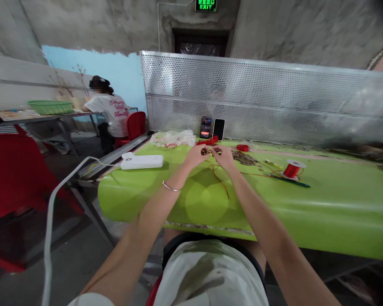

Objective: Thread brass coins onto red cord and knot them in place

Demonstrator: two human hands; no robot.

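Left hand: thumb and fingertips together, pinched on the thin red cord (221,182); this hand (197,156) wears a bangle (171,187) near its wrist.
Right hand: fingertips also together on the cord, close beside the left ones; what this hand (223,157) does with it is too small to make out.
Cord: between the hands, its loose part trailing nearer on the green table (166,199).
Coins: a pile (245,158) just right of the right hand.
Spool: red thread (291,171), farther right, a dark pen (295,182) on its near side.
Phones: a dark one (206,127) and a white-edged one (218,129), propped at the far side.
Plastic bag: crumpled (175,138), far left.
White device: lying (143,161) at left, a cable attached.
Co-worker: seated (113,112) at another table, far left.
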